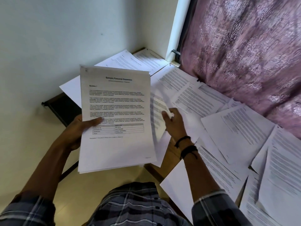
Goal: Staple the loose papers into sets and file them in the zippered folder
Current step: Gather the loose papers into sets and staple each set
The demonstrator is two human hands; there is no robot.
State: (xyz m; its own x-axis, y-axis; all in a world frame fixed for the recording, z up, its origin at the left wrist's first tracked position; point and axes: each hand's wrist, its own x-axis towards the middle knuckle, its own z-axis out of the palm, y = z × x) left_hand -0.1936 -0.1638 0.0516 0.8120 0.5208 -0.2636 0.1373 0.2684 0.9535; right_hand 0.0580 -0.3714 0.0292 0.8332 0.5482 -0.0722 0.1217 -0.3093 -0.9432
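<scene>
Gripped in the left hand (79, 129), thumb across the front, near centre: stack of papers (117, 149). Pinched in the right hand (174, 124), just right: one blurred loose sheet (158, 101). Far left, probably the dark folder (65, 108). Risk: one-handed hold loosening, pages sliding, sets mixing.

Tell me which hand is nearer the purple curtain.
Right. The right hand pinches a loose sheet mid-table, closer to the curtain; the left hand grips the paper stack farther left.

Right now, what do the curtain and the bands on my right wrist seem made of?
Curtain: likely woven fabric, mauve with a shiny floral pattern, hanging in soft folds. Wrist bands: probably matte black cord or thread, judging by a loose end.
</scene>
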